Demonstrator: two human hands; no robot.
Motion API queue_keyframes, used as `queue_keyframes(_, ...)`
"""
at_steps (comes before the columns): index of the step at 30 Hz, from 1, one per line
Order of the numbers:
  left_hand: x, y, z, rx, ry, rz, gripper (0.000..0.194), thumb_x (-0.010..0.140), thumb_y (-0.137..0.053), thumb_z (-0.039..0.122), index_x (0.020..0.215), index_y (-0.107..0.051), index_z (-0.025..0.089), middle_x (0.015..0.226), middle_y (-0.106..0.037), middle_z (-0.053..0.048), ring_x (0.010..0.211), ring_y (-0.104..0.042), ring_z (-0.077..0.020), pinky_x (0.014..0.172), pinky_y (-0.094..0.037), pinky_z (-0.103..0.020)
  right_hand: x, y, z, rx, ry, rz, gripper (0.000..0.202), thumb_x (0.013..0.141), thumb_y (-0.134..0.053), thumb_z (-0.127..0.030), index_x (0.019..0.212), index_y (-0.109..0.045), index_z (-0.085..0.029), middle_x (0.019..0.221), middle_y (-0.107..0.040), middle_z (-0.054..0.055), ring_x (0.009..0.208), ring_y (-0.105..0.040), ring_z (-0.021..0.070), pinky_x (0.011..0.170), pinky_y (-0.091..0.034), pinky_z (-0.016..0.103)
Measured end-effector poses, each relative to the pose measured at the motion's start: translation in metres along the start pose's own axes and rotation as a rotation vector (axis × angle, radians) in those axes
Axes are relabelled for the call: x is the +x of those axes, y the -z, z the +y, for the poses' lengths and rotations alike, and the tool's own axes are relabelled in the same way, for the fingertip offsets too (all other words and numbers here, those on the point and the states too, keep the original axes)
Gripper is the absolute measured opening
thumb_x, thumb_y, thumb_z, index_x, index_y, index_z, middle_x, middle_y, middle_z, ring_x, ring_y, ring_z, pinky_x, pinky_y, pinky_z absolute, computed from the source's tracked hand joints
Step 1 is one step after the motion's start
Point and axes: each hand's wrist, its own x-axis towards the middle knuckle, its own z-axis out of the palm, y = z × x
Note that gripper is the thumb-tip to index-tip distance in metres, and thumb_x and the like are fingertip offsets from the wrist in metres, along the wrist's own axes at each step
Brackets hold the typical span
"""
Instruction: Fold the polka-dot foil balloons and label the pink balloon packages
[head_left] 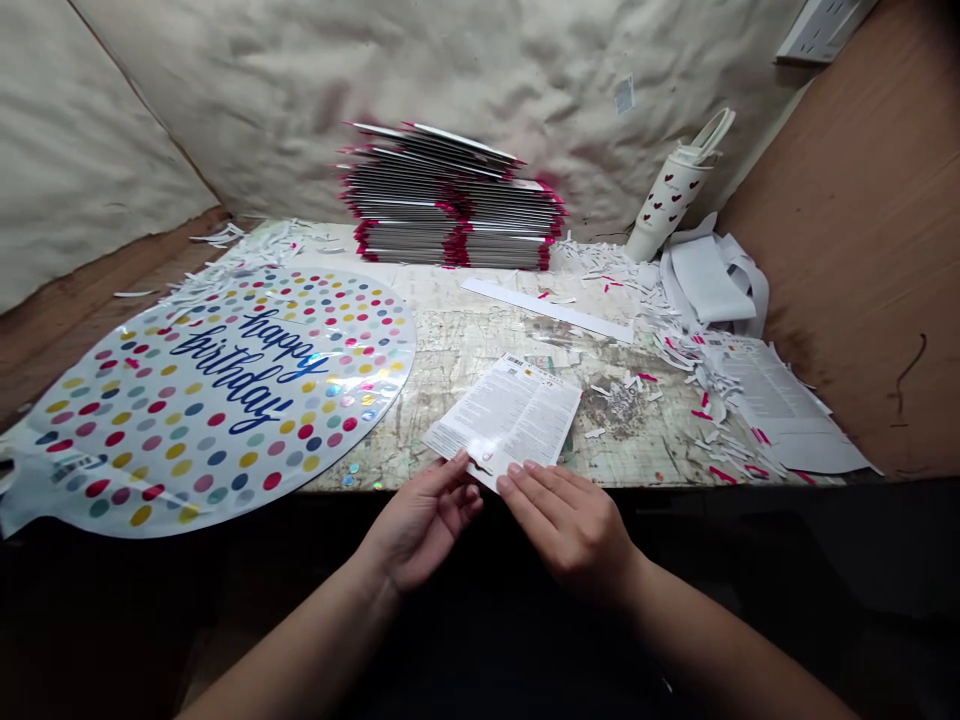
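A white printed card (pixel 510 415) with small text, a barcode and a hang-hole slot lies at the table's front edge, its near end towards me. My left hand (pixel 431 515) pinches the card's near left edge between thumb and forefinger, the other fingers curled. Along the near right edge, my right hand (pixel 566 520) grips the card with its fingers stretched over the top; its thumb is hidden. Left of the card lies a flat foil balloon (pixel 217 400) with coloured dots and "happy birthday" lettering, overhanging the front edge.
A tall stack of pink-edged folded cards (pixel 457 205) stands at the back. A white tumbler (pixel 671 200) with hearts leans at the back right. Paper scraps (pixel 705 375), white strips and a printed sheet (pixel 787 400) litter the right side. A long white strip (pixel 551 310) lies mid-table.
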Motion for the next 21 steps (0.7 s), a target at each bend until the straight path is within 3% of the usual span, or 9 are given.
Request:
queue_keyframes(3,-0.001,-0.003,0.000,-0.010,-0.001,-0.069,0.006,0.080,-0.061,0.020,0.079,-0.062,0.014,0.069,-0.065,-0.001,0.061,-0.060,-0.0091,0.062,-0.052,-0.022,0.004,0.005,0.003,0.129,-0.053,0.001,0.027,0.084,-0.050,-0.011,0.108,-0.061,-0.011,0.101,-0.069,0.014,0.097,-0.064,0.0255,0.082,-0.053,0.040)
queue_keyframes(7,-0.002,-0.009,-0.001,0.280,-0.271,-0.148,0.013,0.078,-0.064,0.026,0.079,-0.063,0.013,0.081,-0.068,-0.005,0.076,-0.063,-0.0147,0.072,-0.051,-0.025,0.020,0.007,0.007,0.448,-0.379,-0.035,0.022,0.082,-0.058,-0.028,0.099,-0.058,-0.016,0.090,-0.066,0.008,0.086,-0.061,0.0193,0.077,-0.051,0.032)
queue_keyframes(10,-0.002,-0.014,-0.003,0.402,-0.336,-0.186,0.018,0.078,-0.063,0.031,0.078,-0.062,0.013,0.079,-0.068,-0.004,0.075,-0.064,-0.0159,0.075,-0.050,-0.028,0.034,-0.001,0.009,0.474,-0.542,-0.053,0.006,0.084,-0.050,-0.022,0.080,-0.053,-0.018,0.078,-0.059,0.005,0.078,-0.055,0.0179,0.073,-0.047,0.032)
queue_keyframes(13,0.000,-0.016,0.001,0.495,-0.373,-0.161,0.022,0.081,-0.059,0.036,0.087,-0.059,0.015,0.083,-0.068,-0.004,0.074,-0.064,-0.0164,0.072,-0.051,-0.029,0.034,-0.002,0.019,0.617,-0.643,-0.067,0.012,0.088,-0.042,-0.020,0.078,-0.049,-0.019,0.075,-0.055,0.003,0.072,-0.053,0.0146,0.066,-0.046,0.026)
queue_keyframes(15,0.001,-0.015,0.007,0.596,-0.434,-0.128,0.025,0.084,-0.054,0.036,0.099,-0.055,0.016,0.090,-0.067,-0.005,0.076,-0.064,-0.0169,0.069,-0.052,-0.029,0.026,0.007,0.032,0.708,-0.653,-0.167,0.016,0.089,-0.042,-0.026,0.077,-0.049,-0.019,0.071,-0.055,0.001,0.066,-0.054,0.0127,0.059,-0.045,0.022)
queue_keyframes(17,0.000,-0.015,0.016,0.783,-0.587,-0.089,0.028,0.084,-0.054,0.032,0.108,-0.049,0.018,0.095,-0.065,-0.005,0.080,-0.064,-0.0169,0.070,-0.052,-0.029,0.015,0.022,0.049,0.606,-0.613,-0.319,0.024,0.087,-0.048,-0.033,0.067,-0.050,-0.020,0.061,-0.054,-0.001,0.058,-0.054,0.0127,0.054,-0.044,0.023)
queue_keyframes(18,-0.002,-0.017,0.021,0.917,-0.703,-0.066,0.028,0.084,-0.054,0.028,0.110,-0.047,0.019,0.094,-0.064,-0.005,0.080,-0.063,-0.0165,0.070,-0.052,-0.029,0.011,0.031,0.057,0.476,-0.605,-0.330,0.026,0.084,-0.053,-0.036,0.064,-0.052,-0.020,0.059,-0.055,-0.001,0.057,-0.055,0.0140,0.054,-0.045,0.025)
queue_keyframes(19,-0.005,-0.022,0.026,1.067,-0.849,-0.047,0.026,0.084,-0.054,0.024,0.109,-0.047,0.020,0.092,-0.064,-0.004,0.080,-0.063,-0.0160,0.070,-0.051,-0.028,0.009,0.039,0.064,0.328,-0.609,-0.265,0.024,0.080,-0.059,-0.039,0.066,-0.055,-0.020,0.062,-0.058,0.001,0.062,-0.058,0.0167,0.059,-0.047,0.028)
queue_keyframes(21,-0.015,-0.038,0.037,1.380,-1.189,-0.104,0.021,0.085,-0.050,0.016,0.105,-0.051,0.021,0.087,-0.065,-0.003,0.077,-0.062,-0.0151,0.069,-0.050,-0.027,0.010,0.053,0.074,0.108,-0.615,0.033,0.026,0.074,-0.066,-0.041,0.088,-0.062,-0.019,0.090,-0.065,0.008,0.088,-0.061,0.0255,0.078,-0.049,0.039)
